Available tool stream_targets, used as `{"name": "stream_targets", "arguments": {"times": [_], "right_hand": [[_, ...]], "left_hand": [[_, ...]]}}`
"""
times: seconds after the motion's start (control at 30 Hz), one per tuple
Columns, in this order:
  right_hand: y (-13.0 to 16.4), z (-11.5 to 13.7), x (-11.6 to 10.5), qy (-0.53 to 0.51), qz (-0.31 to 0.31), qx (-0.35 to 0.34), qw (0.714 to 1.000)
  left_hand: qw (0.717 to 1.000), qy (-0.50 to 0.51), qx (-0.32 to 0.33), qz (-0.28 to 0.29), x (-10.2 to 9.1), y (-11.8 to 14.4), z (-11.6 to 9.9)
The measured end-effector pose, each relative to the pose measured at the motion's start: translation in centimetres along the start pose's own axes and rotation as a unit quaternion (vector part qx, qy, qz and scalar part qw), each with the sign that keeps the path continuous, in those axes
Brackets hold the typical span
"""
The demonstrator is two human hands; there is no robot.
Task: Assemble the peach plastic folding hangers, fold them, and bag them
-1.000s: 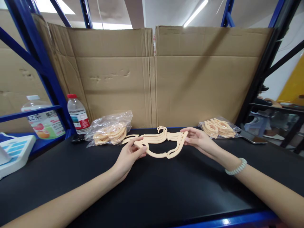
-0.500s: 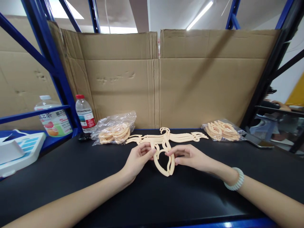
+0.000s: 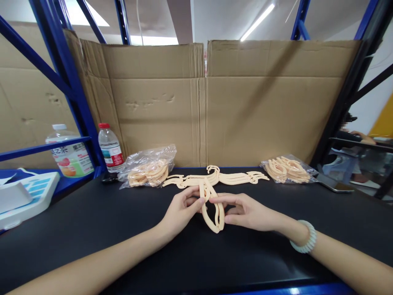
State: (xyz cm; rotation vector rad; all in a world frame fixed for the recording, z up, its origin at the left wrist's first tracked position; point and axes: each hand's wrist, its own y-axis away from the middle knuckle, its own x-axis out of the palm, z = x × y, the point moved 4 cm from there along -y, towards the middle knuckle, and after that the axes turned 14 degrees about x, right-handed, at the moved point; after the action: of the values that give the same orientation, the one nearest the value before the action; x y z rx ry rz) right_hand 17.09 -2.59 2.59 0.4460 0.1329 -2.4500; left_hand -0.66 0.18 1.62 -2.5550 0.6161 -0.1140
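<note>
head view, centre of the frame: the hanger (image 3: 211,209) is now bent into a tighter loop than half a second ago — its two ends pressed closer. left hand (image 3: 181,211) and right hand (image 3: 245,211) both pinch it, just above the bench (image 3: 92,229), in front of flat hangers (image 3: 215,178).

Both forearms are bare, with no sleeves in sight. The left hand (image 3: 181,211) wears nothing at all, no ring or watch. The right hand (image 3: 245,212) has a pale green beaded bracelet (image 3: 302,241) sitting snug round its wrist.
</note>
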Motion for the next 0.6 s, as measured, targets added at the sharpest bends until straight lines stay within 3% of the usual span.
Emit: {"name": "stream_targets", "arguments": {"times": [0.4, 0.6], "right_hand": [[0.15, -0.27, -0.41, 0.035, -0.023, -0.030, 0.999], [0.53, 0.27, -0.01, 0.161, -0.021, -0.045, 0.986]], "left_hand": [[0.996, -0.009, -0.085, -0.036, -0.46, 0.17, 0.44], [0.996, -0.034, -0.056, -0.058, -0.68, 0.24, 0.75]]}}
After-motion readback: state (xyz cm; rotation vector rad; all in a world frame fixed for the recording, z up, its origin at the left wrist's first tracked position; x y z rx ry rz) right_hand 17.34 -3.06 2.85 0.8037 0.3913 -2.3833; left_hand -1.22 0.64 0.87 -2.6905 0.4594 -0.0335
